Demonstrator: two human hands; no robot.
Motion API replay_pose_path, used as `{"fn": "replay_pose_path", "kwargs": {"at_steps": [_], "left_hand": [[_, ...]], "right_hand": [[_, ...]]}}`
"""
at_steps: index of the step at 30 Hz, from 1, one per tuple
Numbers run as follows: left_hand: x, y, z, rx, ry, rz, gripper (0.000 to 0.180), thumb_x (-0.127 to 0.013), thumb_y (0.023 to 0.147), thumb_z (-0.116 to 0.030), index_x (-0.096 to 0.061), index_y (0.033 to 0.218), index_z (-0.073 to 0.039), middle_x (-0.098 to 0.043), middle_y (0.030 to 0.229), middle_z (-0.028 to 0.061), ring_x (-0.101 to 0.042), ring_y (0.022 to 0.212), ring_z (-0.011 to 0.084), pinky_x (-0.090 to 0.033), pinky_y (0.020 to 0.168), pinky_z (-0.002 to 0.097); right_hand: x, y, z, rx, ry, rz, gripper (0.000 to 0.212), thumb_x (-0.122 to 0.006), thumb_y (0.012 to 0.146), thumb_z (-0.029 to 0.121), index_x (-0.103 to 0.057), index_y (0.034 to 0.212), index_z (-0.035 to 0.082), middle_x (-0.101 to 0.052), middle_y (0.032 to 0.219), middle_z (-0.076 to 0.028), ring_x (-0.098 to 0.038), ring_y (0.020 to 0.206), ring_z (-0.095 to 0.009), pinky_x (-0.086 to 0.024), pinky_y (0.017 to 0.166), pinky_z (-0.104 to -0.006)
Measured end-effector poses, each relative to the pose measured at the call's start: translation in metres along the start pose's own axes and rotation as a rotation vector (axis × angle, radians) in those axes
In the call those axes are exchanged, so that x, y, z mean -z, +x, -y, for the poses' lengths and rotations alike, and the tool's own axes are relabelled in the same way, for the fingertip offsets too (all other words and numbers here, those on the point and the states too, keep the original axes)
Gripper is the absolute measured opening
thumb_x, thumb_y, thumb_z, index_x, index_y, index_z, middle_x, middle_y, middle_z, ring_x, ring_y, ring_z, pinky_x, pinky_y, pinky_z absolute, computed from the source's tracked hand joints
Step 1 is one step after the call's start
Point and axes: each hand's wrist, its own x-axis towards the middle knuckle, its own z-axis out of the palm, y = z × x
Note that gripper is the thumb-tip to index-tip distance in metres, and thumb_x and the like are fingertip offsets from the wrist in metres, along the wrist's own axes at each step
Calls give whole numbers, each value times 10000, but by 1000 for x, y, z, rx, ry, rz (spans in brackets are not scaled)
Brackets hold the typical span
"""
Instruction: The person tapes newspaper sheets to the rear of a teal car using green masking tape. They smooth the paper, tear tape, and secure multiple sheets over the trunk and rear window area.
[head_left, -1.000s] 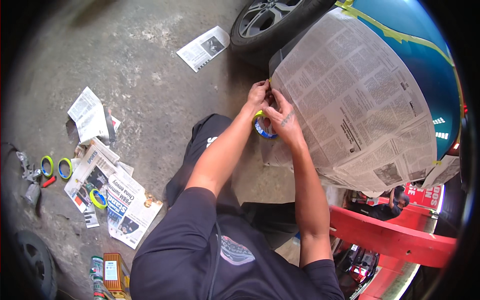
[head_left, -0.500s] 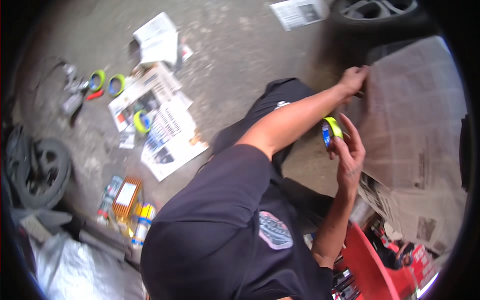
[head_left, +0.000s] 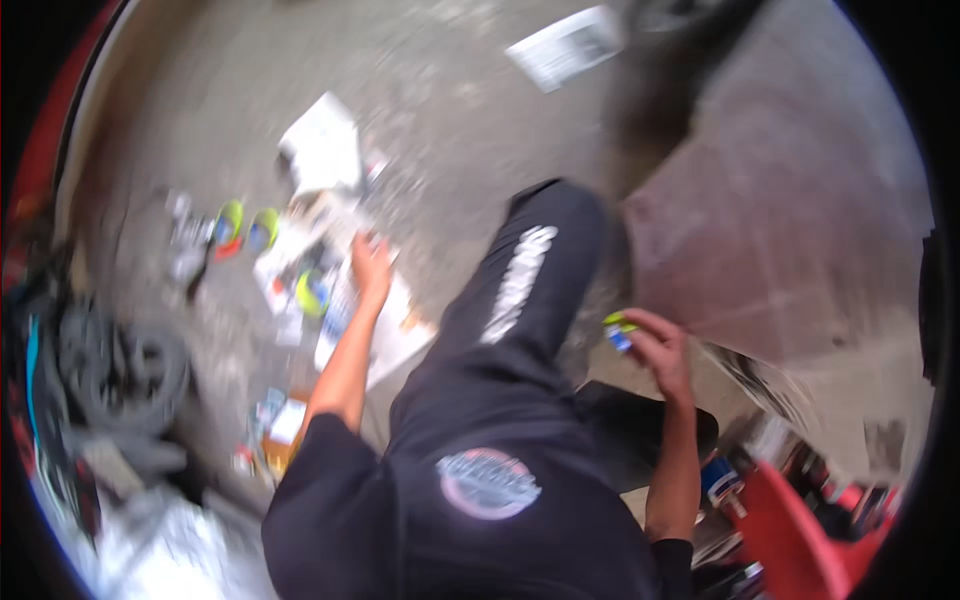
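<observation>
My right hand (head_left: 660, 350) is closed on a roll of tape (head_left: 620, 333), yellow-green outside and blue inside, held beside the paper-covered panel. My left hand (head_left: 371, 270) is over the newspapers (head_left: 395, 335) spread on the floor. Its fingers look slightly apart and nothing shows in them, though the picture is blurred. Close to its left, another yellow-green tape roll (head_left: 311, 293) lies on the newspapers. Two more rolls, one (head_left: 264, 230) beside the other (head_left: 229, 221), are farther left near a red object (head_left: 228, 249). Newspaper sheeting (head_left: 770, 220) covers the panel on the right.
A loose newspaper sheet (head_left: 566, 47) lies on the floor at the top. Loose wheel-like parts (head_left: 125, 365) and silvery sheeting (head_left: 165, 540) are at the left. An orange-brown container (head_left: 286, 425) stands below the newspapers. A red tray-like thing (head_left: 795, 530) is at lower right.
My left hand has left the edge of the paper-covered panel and swung left over the floor newspapers. My right hand still holds the tape roll, now lower. The view has shifted.
</observation>
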Motion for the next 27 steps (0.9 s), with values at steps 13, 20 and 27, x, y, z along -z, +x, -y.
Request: {"fn": "replay_pose_path", "kwargs": {"at_steps": [13, 20, 27], "left_hand": [[57, -19, -368, -893, -243, 143, 161, -602, 1023, -87, -677, 1089, 40, -691, 916, 161, -660, 820, 265, -516, 767, 366], [49, -36, -81, -190, 547, 296, 457, -696, 915, -358, -620, 1243, -49, -645, 1176, 238, -626, 1115, 438, -536, 904, 547], [53, -219, 41, 75, 845, 404, 819, -769, 885, -299, -358, 1586, -203, -491, 1357, 271, -542, 1238, 462, -520, 924, 581]], "right_hand": [[40, -20, -1, 654, -131, 632, 327, -681, 915, 176, -757, 1209, 56, -740, 869, -66, -612, 705, -120, -511, 652, -326], [75, 22, -58, 62, -62, 361, 285, -665, 918, 138, -729, 1125, -48, -640, 761, -46, -635, 639, -124, -591, 622, -318], [78, 60, -105, -160, -210, 247, 318, -686, 849, 138, -711, 1092, -65, -645, 811, -59, -656, 659, -164, -618, 620, -334]]}}
